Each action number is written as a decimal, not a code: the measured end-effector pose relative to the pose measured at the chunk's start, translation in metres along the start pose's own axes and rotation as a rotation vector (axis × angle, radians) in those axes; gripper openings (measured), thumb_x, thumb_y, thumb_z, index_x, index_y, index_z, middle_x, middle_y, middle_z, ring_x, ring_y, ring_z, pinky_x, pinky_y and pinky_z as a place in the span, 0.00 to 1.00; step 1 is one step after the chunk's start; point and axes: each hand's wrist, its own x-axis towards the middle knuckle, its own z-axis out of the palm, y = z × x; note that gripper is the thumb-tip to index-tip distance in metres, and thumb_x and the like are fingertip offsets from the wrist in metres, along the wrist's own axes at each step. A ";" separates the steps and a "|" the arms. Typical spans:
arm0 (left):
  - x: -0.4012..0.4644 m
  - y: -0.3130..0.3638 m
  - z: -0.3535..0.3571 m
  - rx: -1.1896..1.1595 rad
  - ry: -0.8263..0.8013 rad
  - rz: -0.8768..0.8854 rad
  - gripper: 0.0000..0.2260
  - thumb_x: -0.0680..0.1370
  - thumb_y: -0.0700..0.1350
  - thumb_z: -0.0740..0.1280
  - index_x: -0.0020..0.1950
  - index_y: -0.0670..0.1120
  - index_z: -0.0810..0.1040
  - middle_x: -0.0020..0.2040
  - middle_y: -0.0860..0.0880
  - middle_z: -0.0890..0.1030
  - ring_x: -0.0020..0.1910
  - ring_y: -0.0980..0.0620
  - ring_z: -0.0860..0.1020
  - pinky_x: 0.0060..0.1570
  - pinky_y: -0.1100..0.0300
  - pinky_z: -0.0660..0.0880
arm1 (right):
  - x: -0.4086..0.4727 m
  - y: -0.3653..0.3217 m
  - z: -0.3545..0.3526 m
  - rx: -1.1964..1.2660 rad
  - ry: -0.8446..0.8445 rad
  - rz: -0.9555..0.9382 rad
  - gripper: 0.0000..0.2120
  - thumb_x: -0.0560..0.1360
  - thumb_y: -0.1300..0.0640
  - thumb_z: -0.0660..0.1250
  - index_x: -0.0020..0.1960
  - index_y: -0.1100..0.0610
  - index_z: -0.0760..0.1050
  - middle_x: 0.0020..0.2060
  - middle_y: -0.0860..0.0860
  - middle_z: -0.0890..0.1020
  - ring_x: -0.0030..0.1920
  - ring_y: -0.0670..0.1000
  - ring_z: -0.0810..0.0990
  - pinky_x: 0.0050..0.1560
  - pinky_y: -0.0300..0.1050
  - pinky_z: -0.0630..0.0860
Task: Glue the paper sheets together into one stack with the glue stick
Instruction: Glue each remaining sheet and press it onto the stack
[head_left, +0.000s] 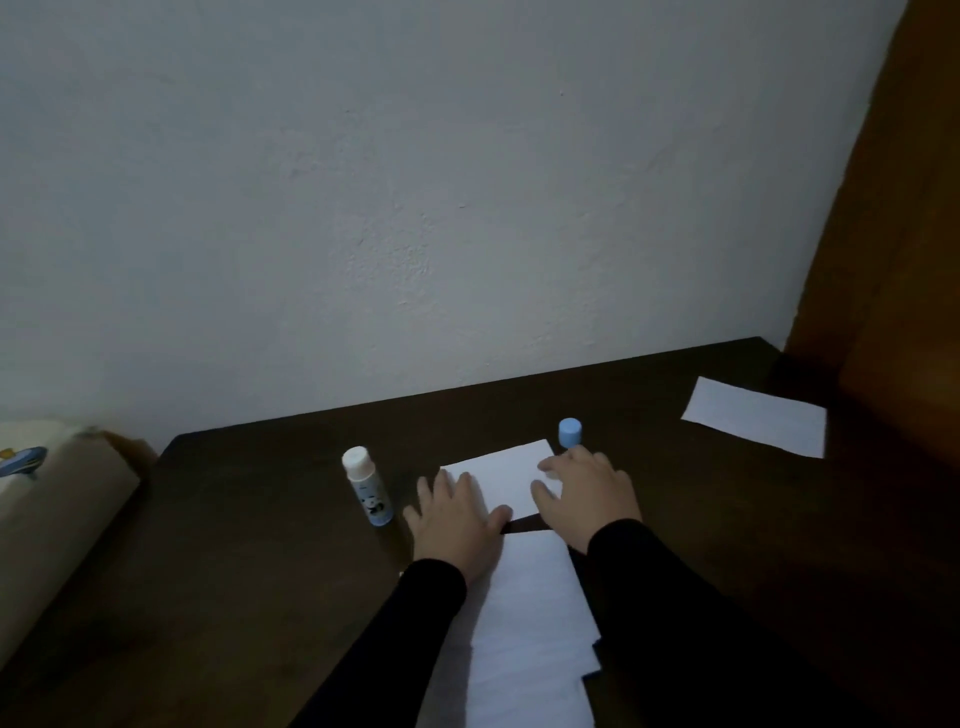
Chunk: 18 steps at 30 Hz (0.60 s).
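A white paper sheet lies on the dark wooden table. My left hand rests flat on the sheet's left part with fingers spread. My right hand presses flat on its right part. More white sheets lie between my forearms, nearer to me. The glue stick stands uncapped to the left of my left hand. Its blue cap stands just beyond my right hand. Another white sheet lies apart at the far right.
A grey-white wall rises right behind the table's far edge. A brown wooden panel stands at the right. A beige roll or cushion with a blue print lies off the table's left side.
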 end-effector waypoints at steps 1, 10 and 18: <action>0.007 0.005 0.001 0.011 -0.032 -0.001 0.26 0.77 0.64 0.59 0.70 0.52 0.66 0.75 0.46 0.62 0.75 0.41 0.55 0.70 0.35 0.54 | 0.004 0.008 -0.005 0.022 0.026 0.017 0.18 0.80 0.46 0.58 0.69 0.47 0.70 0.64 0.48 0.73 0.63 0.49 0.70 0.64 0.49 0.68; 0.017 0.052 0.019 0.034 -0.013 0.052 0.25 0.74 0.67 0.60 0.66 0.54 0.68 0.69 0.49 0.68 0.69 0.45 0.65 0.66 0.41 0.65 | 0.041 0.113 -0.028 -0.047 0.226 0.274 0.20 0.78 0.46 0.61 0.69 0.45 0.68 0.67 0.48 0.68 0.68 0.51 0.65 0.67 0.52 0.64; 0.008 0.056 -0.004 0.104 -0.019 0.095 0.27 0.75 0.66 0.59 0.70 0.53 0.66 0.70 0.52 0.67 0.69 0.51 0.66 0.67 0.44 0.63 | 0.059 0.157 -0.032 -0.162 0.102 0.415 0.26 0.79 0.42 0.57 0.75 0.49 0.60 0.73 0.52 0.64 0.72 0.56 0.61 0.70 0.59 0.61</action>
